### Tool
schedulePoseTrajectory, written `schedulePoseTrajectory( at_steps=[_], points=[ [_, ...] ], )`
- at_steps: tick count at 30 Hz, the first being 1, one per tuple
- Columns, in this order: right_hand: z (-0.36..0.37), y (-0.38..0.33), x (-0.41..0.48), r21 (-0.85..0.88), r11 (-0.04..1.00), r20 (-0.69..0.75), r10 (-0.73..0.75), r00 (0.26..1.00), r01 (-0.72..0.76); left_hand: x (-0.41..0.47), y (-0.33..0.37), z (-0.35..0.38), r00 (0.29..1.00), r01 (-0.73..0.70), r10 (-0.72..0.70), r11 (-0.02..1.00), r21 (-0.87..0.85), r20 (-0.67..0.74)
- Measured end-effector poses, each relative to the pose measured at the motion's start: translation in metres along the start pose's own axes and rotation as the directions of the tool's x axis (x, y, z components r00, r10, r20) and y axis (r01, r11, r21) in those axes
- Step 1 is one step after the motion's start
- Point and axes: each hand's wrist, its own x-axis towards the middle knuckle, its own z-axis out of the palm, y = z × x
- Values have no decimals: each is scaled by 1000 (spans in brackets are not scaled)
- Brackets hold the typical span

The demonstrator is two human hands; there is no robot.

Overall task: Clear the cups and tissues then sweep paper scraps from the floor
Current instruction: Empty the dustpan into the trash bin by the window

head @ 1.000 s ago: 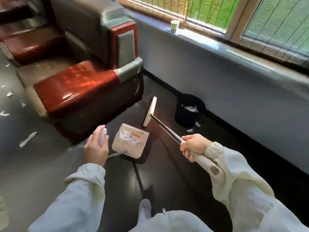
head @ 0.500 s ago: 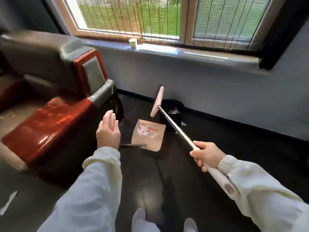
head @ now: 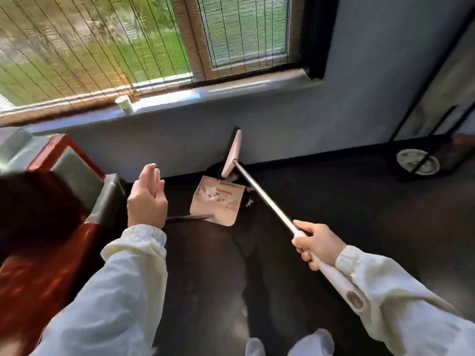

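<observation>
Our left grip [head: 146, 199] curls round the pale top of the dustpan [head: 218, 201] handle, just beside the red and grey sofa [head: 64, 173]; the pan's open face is turned up toward us, with white paper scraps [head: 213, 197] lying in it; our right grip [head: 317, 244] clasps the broom [head: 262, 196] by its shaft; the broom's head is raised just beyond the pan, in front of the grey wall; 1 paper cup [head: 124, 104] stands on the windowsill [head: 231, 92]; 2 white shoes [head: 312, 340] show at the bottom edge, on the dark floor [head: 334, 196].
</observation>
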Motion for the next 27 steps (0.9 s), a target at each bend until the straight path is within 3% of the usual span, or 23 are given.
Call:
schedulePoseTrajectory(
  at_steps=[7,10,14,18,27],
  points=[
    [11,-18,-11,143,987,-78,-62,995,73,45,24,-12,977,-211,212,973,89,0],
    [16,-32,-6,194,976,-90,-79,993,95,57,38,-10,925,-379,378,906,188,43],
    [33,-49,-1,210,971,-113,-96,989,118,72,42,0,860,-510,481,815,274,170],
    [44,-68,11,289,949,-110,-96,989,124,80,26,19,748,-655,577,722,223,327],
    [75,-93,20,389,904,-149,-127,981,176,83,-2,46,449,-885,760,451,116,469]
  ],
)
